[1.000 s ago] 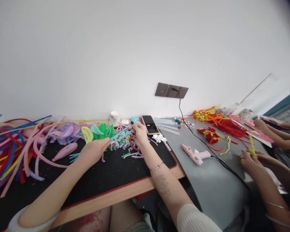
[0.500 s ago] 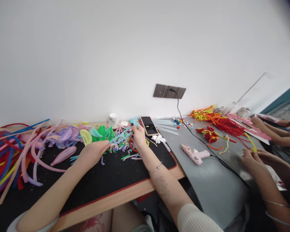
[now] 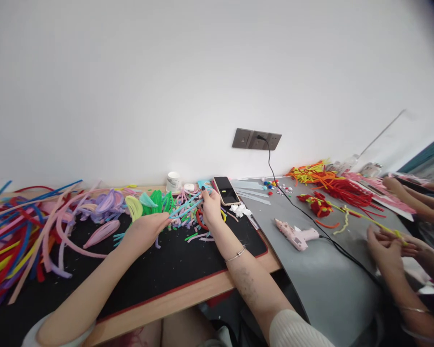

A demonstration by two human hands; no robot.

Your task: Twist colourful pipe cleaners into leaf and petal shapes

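Note:
Light blue pipe cleaners [image 3: 185, 207] stretch between my two hands above a black mat. My left hand [image 3: 148, 231] pinches their left end, its back toward me. Closed around the right end is my right hand [image 3: 211, 208], dark nail polish showing on the thumb. Below and behind the strands lie many short cut pipe-cleaner pieces [image 3: 193, 234] in pastel colours. Bundles of green pipe cleaners [image 3: 157, 201] and a yellow-green loop [image 3: 133, 207] sit just beyond my left hand. A pink folded bundle [image 3: 101, 233] rests left of it.
Long coloured pipe cleaners [image 3: 18, 241] heap at the left. A paper cup [image 3: 173, 182] and a phone [image 3: 225, 191] stand near the wall. Rightward are a glue gun [image 3: 296, 234] with its cord, red pipe cleaners [image 3: 347, 190], and a co-worker's hands [image 3: 392, 248] with a yellow stem.
The view has shifted slightly, so everything appears a little further right. My hands keep hold of the blue pipe cleaners. The co-worker's hands have moved nearer, their fingers more spread.

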